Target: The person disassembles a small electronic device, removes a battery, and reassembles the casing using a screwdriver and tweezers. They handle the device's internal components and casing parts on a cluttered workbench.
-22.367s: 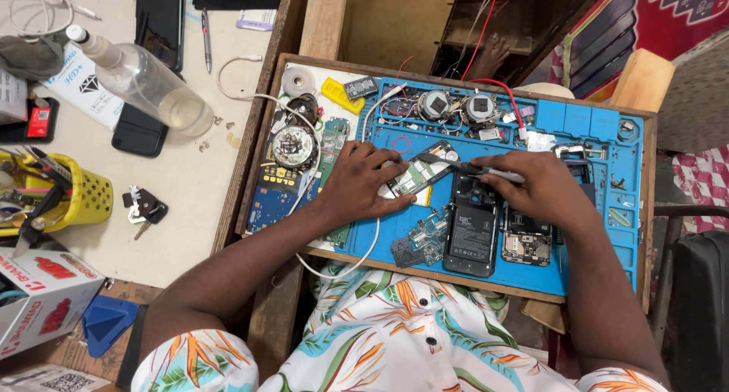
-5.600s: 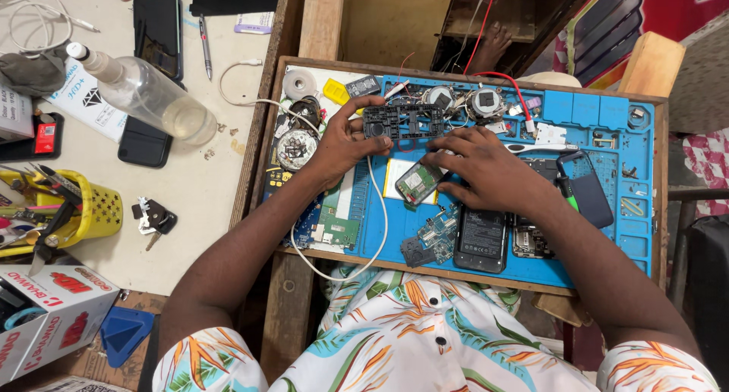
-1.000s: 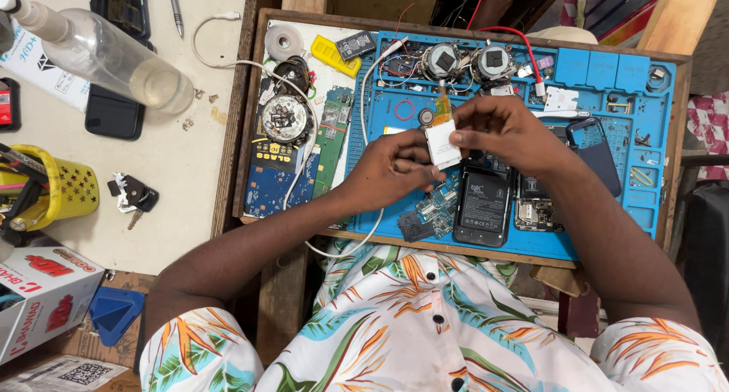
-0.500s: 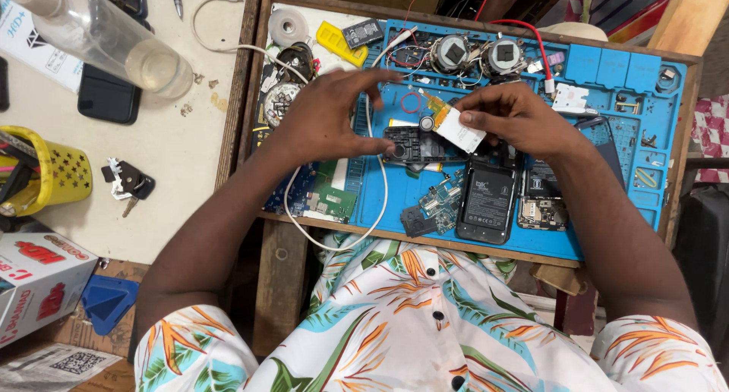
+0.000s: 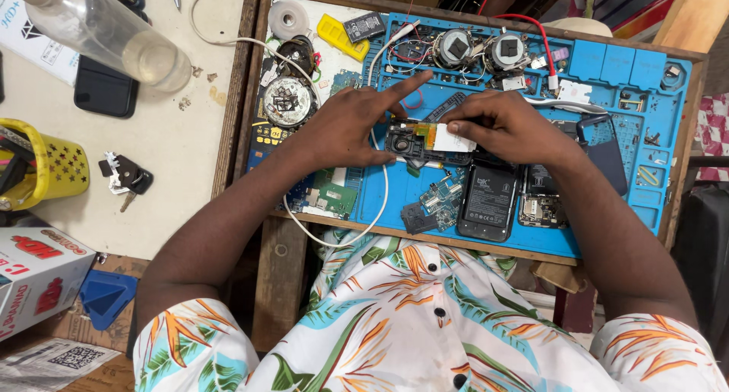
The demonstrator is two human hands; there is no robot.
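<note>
On the blue repair mat [image 5: 607, 232] lies a small dark phone board [image 5: 414, 143] with an orange flex strip. My left hand [image 5: 345, 126] presses on its left end, index finger stretched out toward the far side. My right hand [image 5: 505, 126] pinches a small white rectangular part [image 5: 453, 138] and holds it against the board's right end. Just nearer to me lies an opened black phone [image 5: 490, 202] with its battery showing, and beside it loose green circuit boards [image 5: 437, 202].
Round metal parts [image 5: 486, 50] and red wires sit at the mat's far edge. A white cable [image 5: 334, 240] loops over the wooden tray's near rim. On the left table stand a clear bottle [image 5: 106, 35], a yellow basket [image 5: 45, 172], keys [image 5: 125, 176] and a black phone [image 5: 106, 88].
Both hands came down from holding the white part in the air to the mat. The left hand now pins the dark board flat while the right sets the white part on it.
</note>
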